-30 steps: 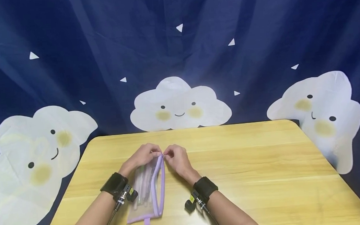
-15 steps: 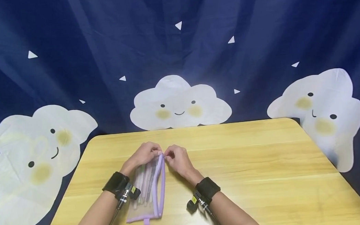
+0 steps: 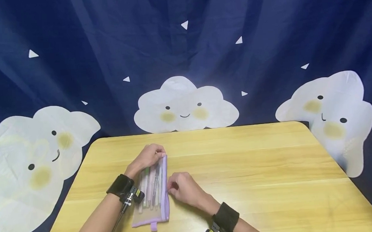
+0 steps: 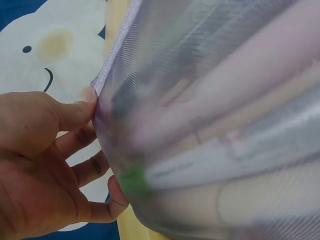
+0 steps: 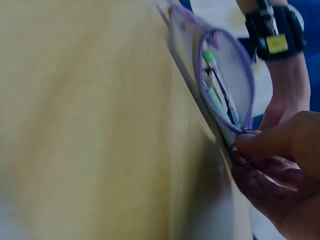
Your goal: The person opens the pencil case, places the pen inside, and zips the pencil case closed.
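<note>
A mesh pencil case (image 3: 144,218) with lilac trim lies on the left half of the table, its zipper side facing right. Through the mesh show several pens (image 3: 150,189). My left hand (image 3: 147,157) holds the far corner; in the left wrist view its thumb (image 4: 82,107) presses the lilac edge, the other fingers behind the mesh. My right hand (image 3: 185,190) pinches at the zipper about midway along that side; the pull itself is hidden by the fingers. In the right wrist view the zipper mouth (image 5: 252,75) gapes beyond the fingertips, pens visible inside.
The wooden table (image 3: 257,182) extends to the right and toward me. A dark blue curtain (image 3: 214,54) with white cloud prints hangs behind its far edge. Both wrists wear black straps (image 3: 121,187) with small cameras and cables.
My right hand has slid toward me along the zipper from the far corner, and the far part of the zipper is now closed. The left hand stays at the corner.
</note>
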A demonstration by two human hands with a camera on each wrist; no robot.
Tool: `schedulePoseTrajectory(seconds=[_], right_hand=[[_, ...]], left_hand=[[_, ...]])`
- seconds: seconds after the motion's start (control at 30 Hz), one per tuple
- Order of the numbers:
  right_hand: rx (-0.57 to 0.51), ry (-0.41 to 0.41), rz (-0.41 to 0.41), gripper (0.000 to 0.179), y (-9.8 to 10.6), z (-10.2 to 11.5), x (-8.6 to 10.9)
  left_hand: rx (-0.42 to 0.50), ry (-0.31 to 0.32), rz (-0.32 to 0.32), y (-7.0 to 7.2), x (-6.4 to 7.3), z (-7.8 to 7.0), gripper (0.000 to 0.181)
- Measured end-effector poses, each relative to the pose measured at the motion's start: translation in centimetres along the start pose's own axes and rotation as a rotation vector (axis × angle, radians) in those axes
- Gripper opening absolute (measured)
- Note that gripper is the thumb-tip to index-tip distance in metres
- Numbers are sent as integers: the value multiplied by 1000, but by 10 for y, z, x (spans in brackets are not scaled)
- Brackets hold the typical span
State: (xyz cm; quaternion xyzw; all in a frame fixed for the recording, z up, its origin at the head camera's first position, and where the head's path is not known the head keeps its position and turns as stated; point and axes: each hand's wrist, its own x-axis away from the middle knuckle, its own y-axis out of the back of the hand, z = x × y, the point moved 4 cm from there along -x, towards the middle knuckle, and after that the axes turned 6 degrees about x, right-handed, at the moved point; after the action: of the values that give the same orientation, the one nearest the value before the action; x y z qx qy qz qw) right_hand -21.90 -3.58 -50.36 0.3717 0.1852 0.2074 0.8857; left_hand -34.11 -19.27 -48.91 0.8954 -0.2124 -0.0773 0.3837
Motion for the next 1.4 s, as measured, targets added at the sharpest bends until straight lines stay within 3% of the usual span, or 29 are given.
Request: schedulePoseTrajectory(seconds=[0.17,0.33,0.53,0.7,0.77,0.87,1.03,1.2,1.4], right_hand=[[35,35,103,17,-4,17,24],[80,147,191,19,-12,35,38],[87,167,220,19,-15,40,38],[40,167,228,14,-16,36,35],[22,162,217,11,-13,31,34],[5,126,200,20,-2,18,33],[9,65,75,20,34,-15,32],[172,35,-116,30,78,-49,37],[347,-19,-196,61,116,-79,51]], left_hand=[[-3,15,6,-2,-1,1,18],[-29,-3,8,-1,0,4,18],[-28,-53,-10,0,1,6,16],[9,-36,-13,2,2,9,13],[22,-36,-17,3,3,10,13],[29,-52,-33,5,6,13,19],[17,-60,-81,17,20,13,31],[-65,-96,-145,22,34,6,42],[-177,-144,-198,13,46,0,55]])
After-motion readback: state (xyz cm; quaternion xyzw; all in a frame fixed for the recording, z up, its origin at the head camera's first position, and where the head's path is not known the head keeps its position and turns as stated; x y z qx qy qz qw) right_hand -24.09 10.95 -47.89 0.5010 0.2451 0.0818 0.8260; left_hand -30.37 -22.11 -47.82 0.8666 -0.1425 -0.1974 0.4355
